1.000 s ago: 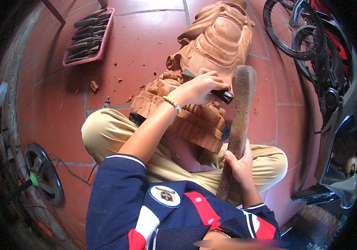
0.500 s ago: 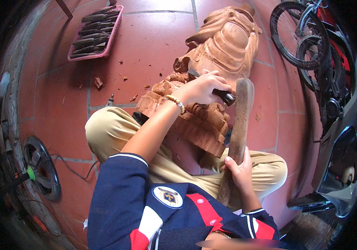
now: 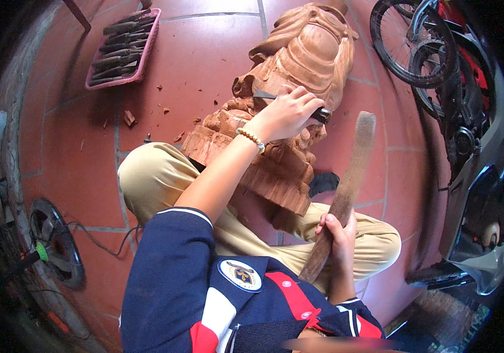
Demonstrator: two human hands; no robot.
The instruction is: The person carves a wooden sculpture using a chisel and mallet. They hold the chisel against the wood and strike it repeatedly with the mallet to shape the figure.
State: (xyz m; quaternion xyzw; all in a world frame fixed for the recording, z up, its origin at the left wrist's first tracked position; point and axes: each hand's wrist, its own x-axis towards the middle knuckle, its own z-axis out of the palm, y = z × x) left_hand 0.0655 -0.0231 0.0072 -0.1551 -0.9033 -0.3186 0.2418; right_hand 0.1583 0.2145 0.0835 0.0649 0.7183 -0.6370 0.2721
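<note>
A carved reddish-brown wooden statue [image 3: 308, 59] lies tilted away from me between my crossed legs, its rough base nearest. My left hand [image 3: 286, 115], a beaded bracelet at its wrist, is closed round a chisel [image 3: 323, 115]. The dark flat blade points left and lies against or just over the carving near the statue's lower part; exact contact is hard to tell. The handle's end sticks out on the right. My right hand [image 3: 338, 232] grips a long wooden mallet [image 3: 349, 170] low on its shaft. Its thick end stands up, apart from the chisel handle.
A pink basket [image 3: 148, 59] of several dark-handled chisels sits on the tiled floor at the far left. Wood chips [image 3: 129, 118] lie scattered near it. A round metal fan-like part [image 3: 57, 244] with a cord is at left. A bicycle wheel [image 3: 414, 44] and a motorbike [image 3: 481, 223] stand along the right.
The mallet has swung right and away from the chisel's handle end. The chisel handle now lies flatter across the statue. The whole view has shifted slightly.
</note>
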